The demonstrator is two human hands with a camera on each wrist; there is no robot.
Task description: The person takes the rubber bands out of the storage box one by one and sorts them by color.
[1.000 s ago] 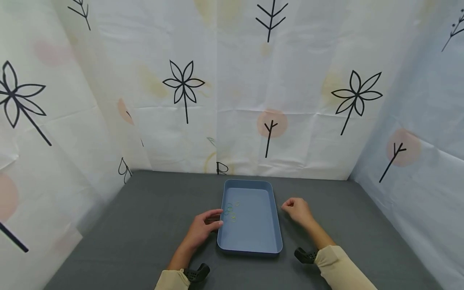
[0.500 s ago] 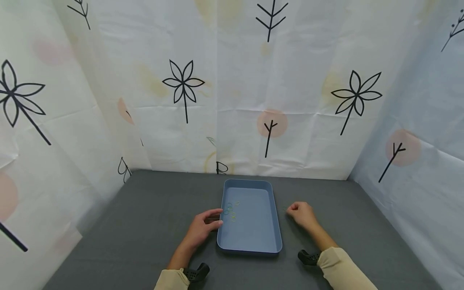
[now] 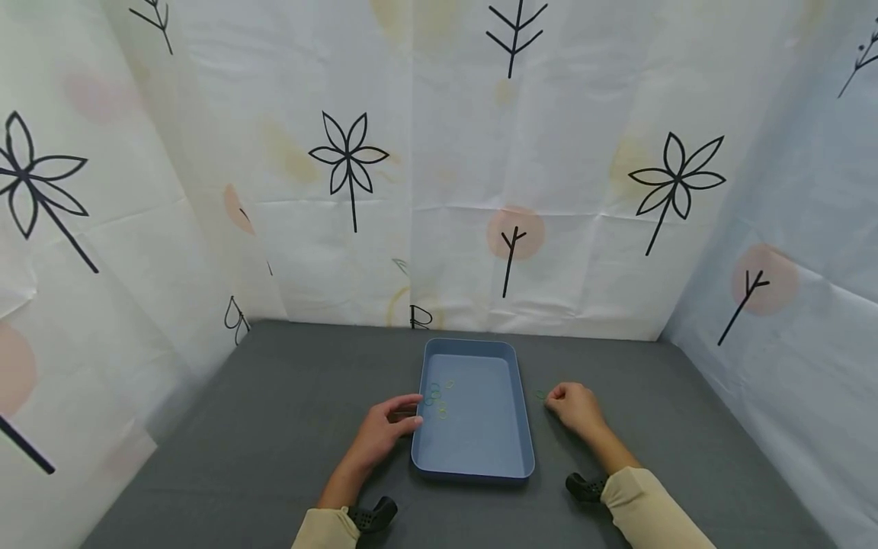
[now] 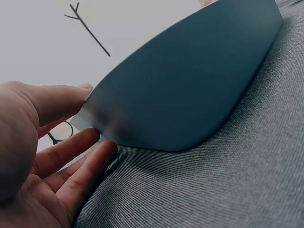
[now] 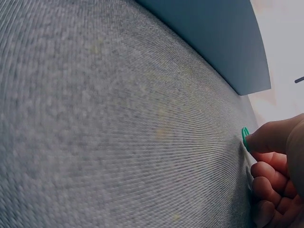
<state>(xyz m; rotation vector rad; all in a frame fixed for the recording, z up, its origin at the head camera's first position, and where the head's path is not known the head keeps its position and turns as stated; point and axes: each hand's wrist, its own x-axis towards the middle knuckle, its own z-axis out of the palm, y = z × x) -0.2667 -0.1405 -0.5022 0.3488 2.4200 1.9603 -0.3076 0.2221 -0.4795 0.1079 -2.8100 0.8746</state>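
Note:
A shallow blue-grey tray (image 3: 473,454) lies on the dark grey cloth. Several thin green and yellowish rubber bands (image 3: 442,412) are scattered near its left side. My left hand (image 3: 381,431) holds the tray's left wall. In the left wrist view its thumb (image 4: 61,100) is at the rim, with the fingertips (image 4: 108,148) lower against the outer wall. Right of the tray, my right hand (image 3: 578,410) is low over the cloth, fingers curled. It pinches a green rubber band (image 5: 245,138), which shows at the thumb tip in the right wrist view.
Grey cloth (image 3: 309,381) covers the table on both sides of the tray. White curtains (image 3: 576,252) with printed flowers and twigs close off the back and both sides. Each wrist carries a black camera band (image 3: 373,516).
My right hand has shifted slightly right and toward me, away from the tray. The green band now shows at its fingertips. My left hand and the tray have stayed put.

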